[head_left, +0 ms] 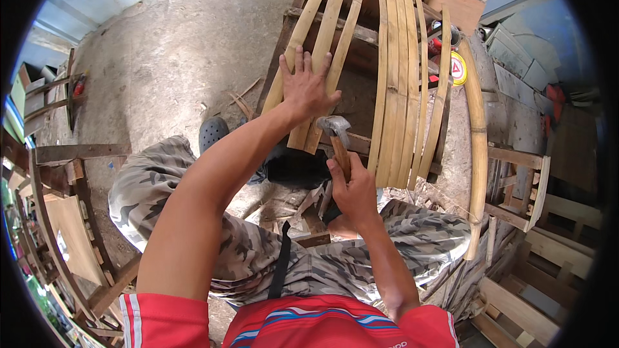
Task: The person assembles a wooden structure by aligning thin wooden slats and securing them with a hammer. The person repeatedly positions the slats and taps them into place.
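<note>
My left hand (305,84) lies flat, fingers spread, across the bamboo slats (330,22) on the left of a low wooden frame (364,33). In my right hand (352,185) is a hammer (334,130), gripped by its wooden handle. Its metal head is just below my left hand, close to the near ends of those slats; whether it touches them I cannot tell. More bamboo slats (398,84) lie side by side on the right part of the frame. A dark gap shows between the two groups.
A thick bamboo pole (476,148) stands lengthwise to the right of the frame. Beside it are a round yellow-rimmed lid (458,68) and a can. Wooden racks (516,161) are at the right, wooden furniture (77,219) at the left. Wood scraps litter the concrete floor (167,51).
</note>
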The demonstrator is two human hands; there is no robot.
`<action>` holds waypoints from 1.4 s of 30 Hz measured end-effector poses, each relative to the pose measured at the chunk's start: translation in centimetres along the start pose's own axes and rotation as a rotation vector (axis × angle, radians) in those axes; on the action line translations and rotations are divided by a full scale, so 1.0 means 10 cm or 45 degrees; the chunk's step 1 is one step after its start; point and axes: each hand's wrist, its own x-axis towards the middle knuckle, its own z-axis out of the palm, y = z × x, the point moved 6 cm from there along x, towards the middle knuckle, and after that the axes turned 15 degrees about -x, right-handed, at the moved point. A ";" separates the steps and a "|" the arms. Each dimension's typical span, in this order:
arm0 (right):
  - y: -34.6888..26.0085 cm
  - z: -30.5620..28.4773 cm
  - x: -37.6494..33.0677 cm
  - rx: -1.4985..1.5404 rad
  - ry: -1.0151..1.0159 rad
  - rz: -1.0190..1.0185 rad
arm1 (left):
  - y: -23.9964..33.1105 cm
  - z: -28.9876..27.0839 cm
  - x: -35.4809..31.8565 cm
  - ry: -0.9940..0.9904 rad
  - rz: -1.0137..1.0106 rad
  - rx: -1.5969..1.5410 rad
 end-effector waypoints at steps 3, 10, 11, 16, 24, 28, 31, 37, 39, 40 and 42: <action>0.06 0.09 -0.05 -0.008 -0.001 0.036 | -0.01 0.00 0.01 0.002 0.020 0.007; -0.11 -0.03 -0.07 -0.053 0.060 -0.027 | -0.04 0.06 0.03 0.034 0.076 -0.020; -0.18 -0.07 -0.08 -0.033 0.082 -0.046 | -0.07 0.06 0.01 0.035 0.067 -0.014; 0.02 0.14 -0.08 -0.079 0.016 0.000 | -0.01 0.02 0.02 0.004 0.065 -0.011; -0.03 0.10 -0.06 -0.085 0.013 0.024 | -0.03 0.02 0.02 0.037 0.080 0.010; 0.07 0.20 -0.03 -0.189 -0.067 0.032 | -0.04 0.03 0.02 0.076 0.099 0.002; -0.19 -0.02 -0.06 -0.051 0.047 0.007 | -0.04 0.04 0.01 0.055 0.094 0.012; 0.05 0.16 -0.12 -0.049 0.140 -0.051 | -0.03 0.04 0.02 0.063 0.090 -0.023; 0.16 0.24 -0.04 -0.185 0.018 0.078 | -0.03 0.04 0.03 0.041 0.087 -0.016; 0.11 0.16 -0.04 -0.090 0.000 0.109 | -0.04 0.04 0.03 0.029 0.080 -0.010; 0.03 0.09 -0.06 -0.124 -0.018 0.098 | -0.06 0.04 0.02 0.018 0.070 -0.006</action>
